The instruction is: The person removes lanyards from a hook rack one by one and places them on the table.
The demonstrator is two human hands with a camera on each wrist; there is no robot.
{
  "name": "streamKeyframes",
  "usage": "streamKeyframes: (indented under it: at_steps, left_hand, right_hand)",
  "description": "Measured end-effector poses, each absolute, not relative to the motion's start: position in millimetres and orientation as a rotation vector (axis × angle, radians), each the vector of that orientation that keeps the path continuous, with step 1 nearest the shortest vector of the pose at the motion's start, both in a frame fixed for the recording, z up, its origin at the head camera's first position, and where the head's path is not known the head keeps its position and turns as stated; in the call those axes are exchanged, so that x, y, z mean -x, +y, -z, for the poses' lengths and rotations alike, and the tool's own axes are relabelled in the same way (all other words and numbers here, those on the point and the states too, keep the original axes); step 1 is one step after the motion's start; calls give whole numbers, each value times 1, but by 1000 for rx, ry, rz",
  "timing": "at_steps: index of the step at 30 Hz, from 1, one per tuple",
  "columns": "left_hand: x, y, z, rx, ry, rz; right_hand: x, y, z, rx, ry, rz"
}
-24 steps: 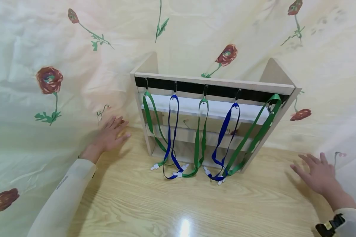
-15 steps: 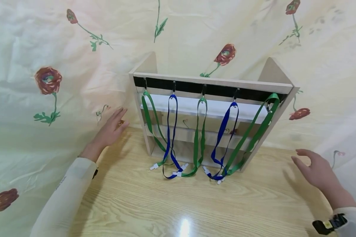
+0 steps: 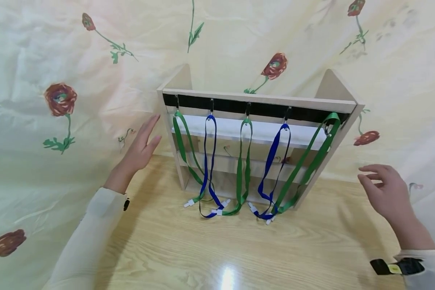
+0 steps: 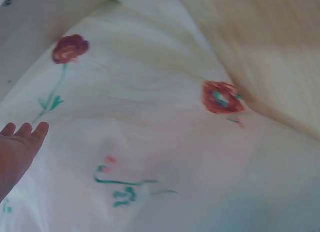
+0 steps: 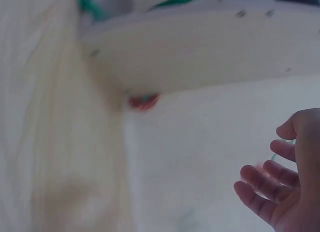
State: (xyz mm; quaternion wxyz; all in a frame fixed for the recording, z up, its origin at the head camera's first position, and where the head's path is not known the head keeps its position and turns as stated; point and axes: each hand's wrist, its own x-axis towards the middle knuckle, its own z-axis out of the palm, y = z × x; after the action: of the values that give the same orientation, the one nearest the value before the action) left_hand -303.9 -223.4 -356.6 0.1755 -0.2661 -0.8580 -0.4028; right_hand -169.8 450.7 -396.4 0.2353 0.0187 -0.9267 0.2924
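In the head view a pale wooden rack stands at the back of the table. Several lanyards hang from hooks along its black strip, among them a green lanyard at the far left, a blue lanyard and a green lanyard at the right end. Their white clips lie at the tabletop. My left hand is raised left of the rack, fingers straight, holding nothing. Off to the rack's right is my right hand, empty, its fingers loosely bent. Both hands are apart from the rack.
A wood-grain table spreads in front of the rack. Flower-printed cloth rises behind it and along both sides. The rack's side panel shows close up in the right wrist view.
My left hand has lifted and turned toward the rack's upper left. My right hand has risen from the table, its spread fingers drawing together. The lanyards stay as they were.
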Motion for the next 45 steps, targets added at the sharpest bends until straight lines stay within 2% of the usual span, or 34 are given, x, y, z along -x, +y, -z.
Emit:
streamKeyframes:
  at_steps: [11,20,26,38,45]
  left_hand:
    - [299,-184,325,890,-2154,1313]
    - [293,-162,298,830,-2018,1260]
    - [291,-155,284,873,-1960,1105]
    - [298,-145,278,863,-1847,1025]
    - [306,-130,275,834,-1711,1135]
  right_hand:
    - [156,368,360,9,-2286,-1031]
    - [150,319,340,-176,-2096,-1133]
    - [156,300,332,-299,-1963,-1241]
    - [161,273,316,-140,-2101,-1291]
    - [166,262,314,-70,-2127,-1263]
